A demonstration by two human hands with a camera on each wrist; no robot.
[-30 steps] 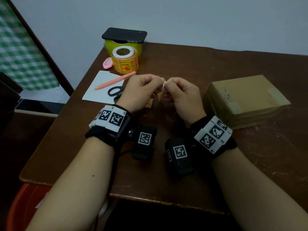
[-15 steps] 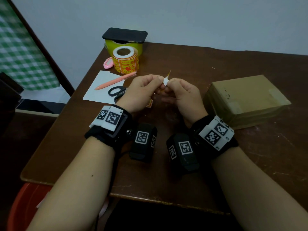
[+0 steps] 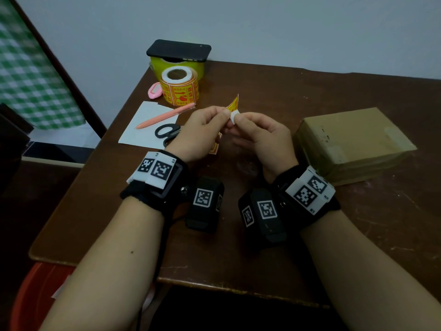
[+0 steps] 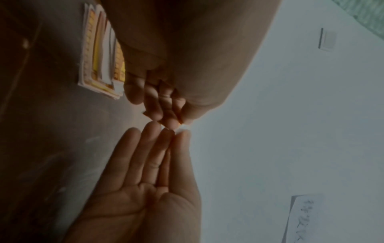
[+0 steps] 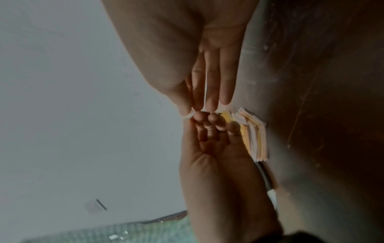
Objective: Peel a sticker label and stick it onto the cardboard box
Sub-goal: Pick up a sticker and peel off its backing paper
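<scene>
My left hand [image 3: 224,113] pinches a yellow-and-red sticker label [image 3: 233,105], which stands up above the fingertips. My right hand [image 3: 238,120] pinches its white backing paper [image 3: 234,116] right beside it, so both hands meet over the table's middle. In the left wrist view the left hand [image 4: 182,122] is curled against the right hand's straighter fingers [image 4: 153,148]. The right wrist view shows the same pinch [image 5: 190,115]. The cardboard box [image 3: 353,142] lies flat at the right, apart from both hands.
Under the hands lies a small stack of stickers [image 4: 99,54]. At the back left are a sticker roll [image 3: 180,88], a yellow tub [image 3: 198,68] with a black phone [image 3: 179,50] on top, and a pink cutter [image 3: 154,90]. A pen [image 3: 164,115] and scissors [image 3: 167,133] lie on white paper [image 3: 143,130].
The yellow label has come away from the white backing and now stands up above the fingertips. Both hands stay in place over the table's middle.
</scene>
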